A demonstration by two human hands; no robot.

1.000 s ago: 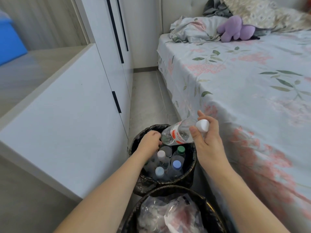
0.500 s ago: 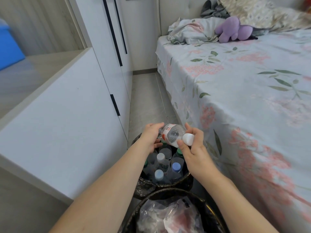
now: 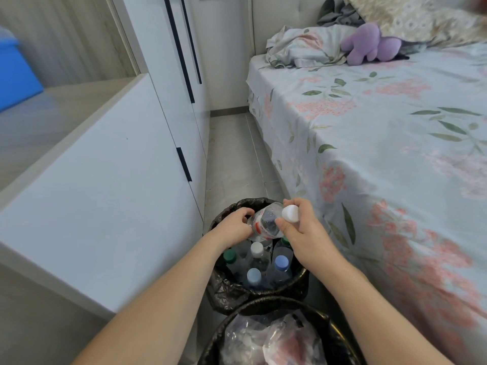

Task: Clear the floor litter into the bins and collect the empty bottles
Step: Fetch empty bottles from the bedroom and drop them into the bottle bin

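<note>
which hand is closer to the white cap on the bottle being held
Right. The right hand holds the bottle at the white cap; the left hand grips its far base end.

Black bin liner (image 3: 224, 291), purple plush (image 3: 369, 46), pink-floral bedsheet (image 3: 382, 127)

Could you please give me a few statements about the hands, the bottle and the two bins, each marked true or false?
1. Both hands hold the bottle over the far bin. True: the left hand grips its base end and the right hand its cap end.
2. The held bottle has a green cap. False: its cap is white.
3. The far bin holds capped bottles standing upright. True.
4. The near bin is full of bottles. False: it holds crumpled plastic bags.
5. A purple plush toy lies on the floor. False: it lies on the bed.
</note>
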